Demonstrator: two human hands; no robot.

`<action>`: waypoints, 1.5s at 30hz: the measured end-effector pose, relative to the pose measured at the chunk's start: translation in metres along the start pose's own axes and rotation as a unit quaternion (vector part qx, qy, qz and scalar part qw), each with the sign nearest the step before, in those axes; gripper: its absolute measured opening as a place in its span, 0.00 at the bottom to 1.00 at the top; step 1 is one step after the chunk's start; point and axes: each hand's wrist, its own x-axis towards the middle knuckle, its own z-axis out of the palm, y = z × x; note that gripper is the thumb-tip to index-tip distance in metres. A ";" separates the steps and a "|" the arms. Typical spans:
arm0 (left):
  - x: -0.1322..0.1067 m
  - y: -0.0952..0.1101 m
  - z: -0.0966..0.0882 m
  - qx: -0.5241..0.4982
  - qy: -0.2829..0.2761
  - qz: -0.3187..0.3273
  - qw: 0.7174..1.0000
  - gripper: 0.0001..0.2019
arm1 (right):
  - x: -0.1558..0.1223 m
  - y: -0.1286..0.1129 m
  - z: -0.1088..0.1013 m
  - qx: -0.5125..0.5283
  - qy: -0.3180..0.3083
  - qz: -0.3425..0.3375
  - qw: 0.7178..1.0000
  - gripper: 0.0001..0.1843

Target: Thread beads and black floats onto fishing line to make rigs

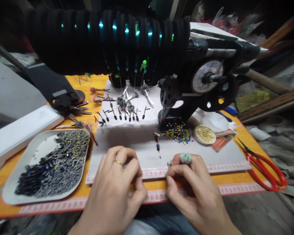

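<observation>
My left hand (119,182), with a gold-coloured ring on one finger, is curled over the front edge of the white board (134,143). Its thumb and fingertips are pressed together, and whatever they hold is hidden. My right hand (192,182) wears a green wrap (185,158) on one finger. It pinches a small dark metallic piece (169,164), too small to name, just above the board's front edge. Beyond the hands, a short dark piece on a line (158,147) lies on the board. Loose multicoloured beads (178,133) are spread behind my right hand.
A white tray (8,192) of small grey and black parts sits at the left. A dark geared machine (171,93) stands over the board. Several small dark pieces (125,117) lie in a row. At the right are a bowl of gold-coloured bits (205,134) and red-handled scissors (267,173).
</observation>
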 end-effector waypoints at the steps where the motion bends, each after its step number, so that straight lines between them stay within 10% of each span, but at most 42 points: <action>1: 0.000 0.000 0.001 0.000 0.001 -0.004 1.000 0.11 | 0.000 0.000 0.000 -0.003 -0.002 -0.002 1.000 0.10; 28: -0.013 -0.002 0.004 -0.065 0.089 0.062 0.992 0.12 | -0.011 -0.007 -0.003 0.052 0.062 0.022 0.996 0.11; 31: -0.028 0.003 0.009 -0.120 0.087 0.090 0.985 0.13 | -0.019 -0.021 0.002 0.338 0.054 0.156 0.927 0.06; 34: -0.036 0.011 0.013 -0.245 0.016 0.034 0.969 0.11 | -0.022 -0.034 0.008 0.610 -0.016 0.259 0.749 0.09; 37: -0.032 0.020 0.013 -0.371 -0.010 -0.056 0.927 0.12 | -0.024 -0.040 0.012 0.681 -0.038 0.279 0.676 0.16; 45: -0.001 0.043 0.028 -0.739 -0.135 -0.174 0.637 0.11 | -0.036 -0.041 0.009 0.631 -0.082 0.305 0.709 0.21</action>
